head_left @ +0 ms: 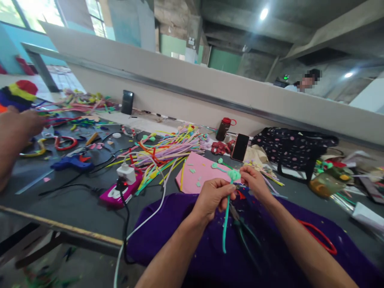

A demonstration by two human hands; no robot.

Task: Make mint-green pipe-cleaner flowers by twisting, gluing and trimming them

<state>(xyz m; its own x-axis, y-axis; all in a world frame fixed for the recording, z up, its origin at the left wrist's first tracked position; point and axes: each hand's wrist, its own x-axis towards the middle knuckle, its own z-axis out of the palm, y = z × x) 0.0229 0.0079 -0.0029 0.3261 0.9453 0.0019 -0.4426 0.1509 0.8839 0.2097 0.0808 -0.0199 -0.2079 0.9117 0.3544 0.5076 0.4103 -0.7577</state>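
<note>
The person's left hand holds a mint-green fuzzy stem in a closed pinch of thumb and fingers, just under a mint-green flower. The stem's free end hangs down over purple cloth at the near side. The right hand has its fingertips drawn together in a narrow grip at the right edge of the flower, which sits between the two hands, above the near right part of a pink sheet dotted with small green pieces. Pliers with dark green handles lie on the cloth below the hands, and a red loop lies to their right.

Beyond the sheet, to the left, many coloured fuzzy stems are spread on the dark table. Nearer and farther left are a magenta power strip and a blue glue gun. A phone leans upright on the far side, with a dark bottle to its left and a patterned bag to its right. At the far left, another person's hand is beside a striped fuzzy piece
</note>
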